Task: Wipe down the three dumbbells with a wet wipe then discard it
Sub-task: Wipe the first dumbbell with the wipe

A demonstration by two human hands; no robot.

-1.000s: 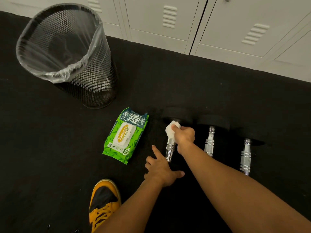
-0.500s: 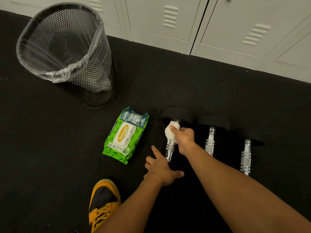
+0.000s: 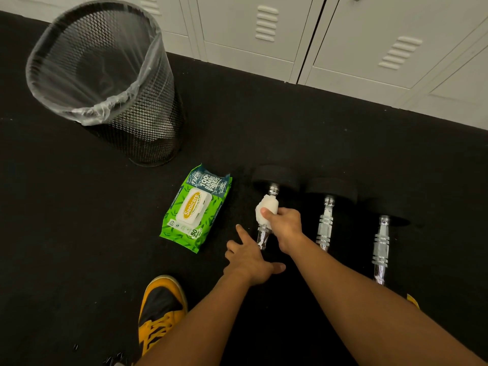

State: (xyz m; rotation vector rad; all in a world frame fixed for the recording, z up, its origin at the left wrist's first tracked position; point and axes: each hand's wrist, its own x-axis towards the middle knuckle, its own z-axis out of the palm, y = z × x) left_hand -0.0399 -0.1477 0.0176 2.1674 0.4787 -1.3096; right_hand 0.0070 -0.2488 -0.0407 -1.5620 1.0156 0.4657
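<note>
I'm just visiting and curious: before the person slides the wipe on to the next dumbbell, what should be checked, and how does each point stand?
1. Wipe gripped by right hand: ok.
2. Wipe wrapped on left dumbbell handle: ok.
3. Left hand steadying its near end: cannot tell.
4. Middle dumbbell unobstructed: ok.
5. Right dumbbell unobstructed: ok.
6. Bin upright and lined: ok.

Dumbbells (image 3: 326, 220), wipes pack (image 3: 196, 208), bin (image 3: 111, 83) on floor (image 3: 79, 220)
</note>
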